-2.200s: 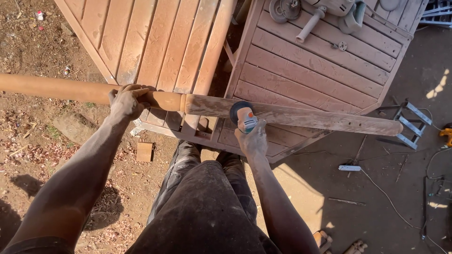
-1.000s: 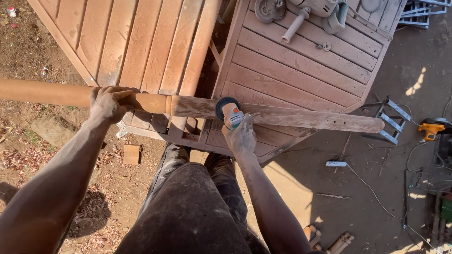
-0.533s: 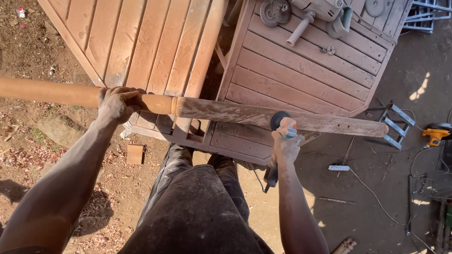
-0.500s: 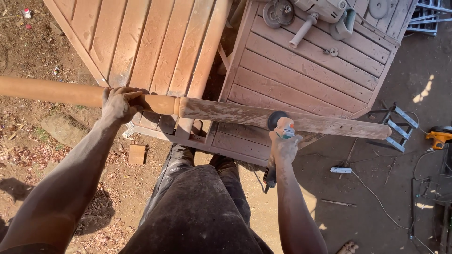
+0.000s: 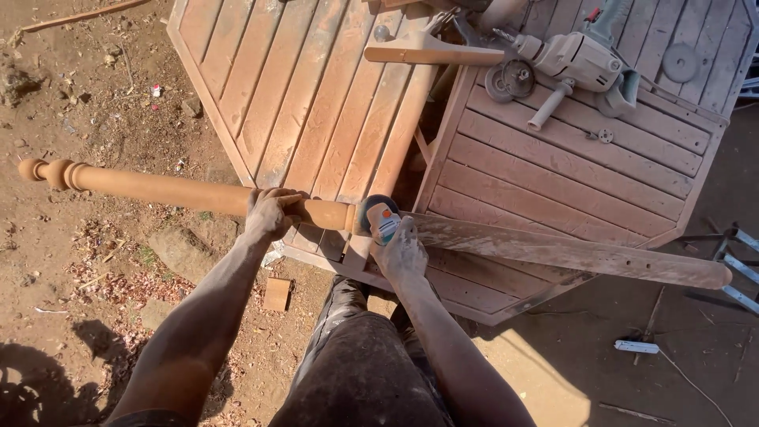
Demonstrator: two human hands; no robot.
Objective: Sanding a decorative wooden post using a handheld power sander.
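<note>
A long turned wooden post (image 5: 174, 192) lies across the edge of a slatted wooden tabletop (image 5: 332, 95). Its left part is smooth and orange-brown with a knob at the end; its right part (image 5: 569, 251) is flat, grey and rough. My left hand (image 5: 271, 213) grips the round part of the post. My right hand (image 5: 399, 249) holds a small angle grinder (image 5: 379, 217), its disc against the post where round meets flat. My dusty dark trousers (image 5: 360, 372) fill the lower middle.
A larger grey power tool (image 5: 581, 62) and loose discs (image 5: 510, 77) lie on the second slatted panel (image 5: 569, 158). A wood offcut (image 5: 431, 54) rests at the top. Bare dirt with a small wood block (image 5: 277, 293) lies left; metal pieces (image 5: 739, 265) lie right.
My right hand has brought the grinder left along the post, from the flat right section back to near my left hand. The view has shifted, showing the post's knobbed end.
</note>
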